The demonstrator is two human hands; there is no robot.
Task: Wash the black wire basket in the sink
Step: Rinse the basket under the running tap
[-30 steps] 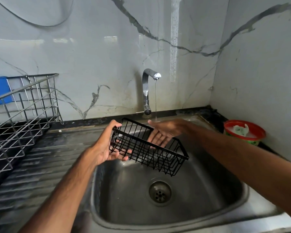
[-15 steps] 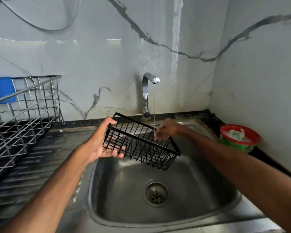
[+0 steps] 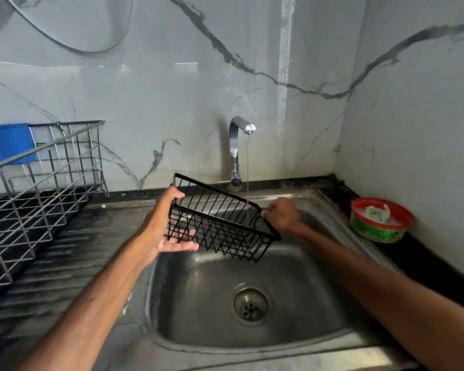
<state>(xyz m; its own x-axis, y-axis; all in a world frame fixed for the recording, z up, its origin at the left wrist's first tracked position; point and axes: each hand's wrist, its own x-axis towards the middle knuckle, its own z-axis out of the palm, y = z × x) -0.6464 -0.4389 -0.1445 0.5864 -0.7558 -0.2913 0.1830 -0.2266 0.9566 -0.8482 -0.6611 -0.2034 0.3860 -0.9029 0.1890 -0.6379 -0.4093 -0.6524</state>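
Steel dish rack point(image 3: 38, 199) at far left, blue container point(image 3: 8, 141) behind it. Left hand point(image 3: 161, 226) holds the left end of the black wire basket point(image 3: 220, 223): thumb over rim, fingers spread beneath. Basket is tilted, above the sink point(image 3: 198, 303), with the tap point(image 3: 235, 145) stream hitting its right end. Right hand point(image 3: 281, 214) grips that end, fingers curled on the wire. Red-rimmed tub point(image 3: 381, 223) on counter at right.

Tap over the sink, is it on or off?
On: a thin stream of water falls from the tap onto the right end of the basket.
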